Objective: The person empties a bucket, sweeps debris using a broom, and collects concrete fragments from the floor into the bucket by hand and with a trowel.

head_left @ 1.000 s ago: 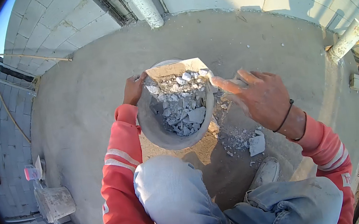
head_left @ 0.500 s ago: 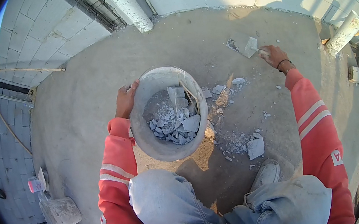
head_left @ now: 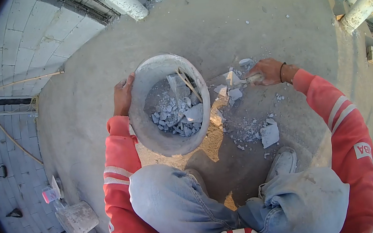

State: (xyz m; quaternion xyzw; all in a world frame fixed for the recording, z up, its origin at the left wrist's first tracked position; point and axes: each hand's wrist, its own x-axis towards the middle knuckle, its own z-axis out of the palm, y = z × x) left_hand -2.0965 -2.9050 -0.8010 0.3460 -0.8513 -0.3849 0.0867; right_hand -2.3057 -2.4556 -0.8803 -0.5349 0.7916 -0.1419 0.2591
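Observation:
A dusty round bucket [head_left: 142, 134] stands in front of me, tilted slightly towards my knees. Broken grey-white rubble [head_left: 174, 115] and a couple of thin sticks [head_left: 188, 86] lie inside it. My left hand [head_left: 123, 95] grips the bucket's left rim, thumb over the edge. To the right, my right hand [head_left: 266, 72] is closed round the handle of a trowel [head_left: 234, 79]. The trowel's blade is low at the floor among loose chunks [head_left: 234, 94], pointing at the bucket; part of the blade is hard to make out.
A larger broken slab [head_left: 270, 134] and crumbs lie near my right shoe [head_left: 283, 162]. Another dusty bucket [head_left: 78, 220] stands at lower left. Pale block walls [head_left: 25, 34] surround the concrete floor, with a white pipe [head_left: 122, 1] at the back and another post [head_left: 361, 9] at right.
My right hand has brought the trowel from the far right in towards the bucket and down to the loose chunks. My left hand stays on the rim. The view has shifted slightly.

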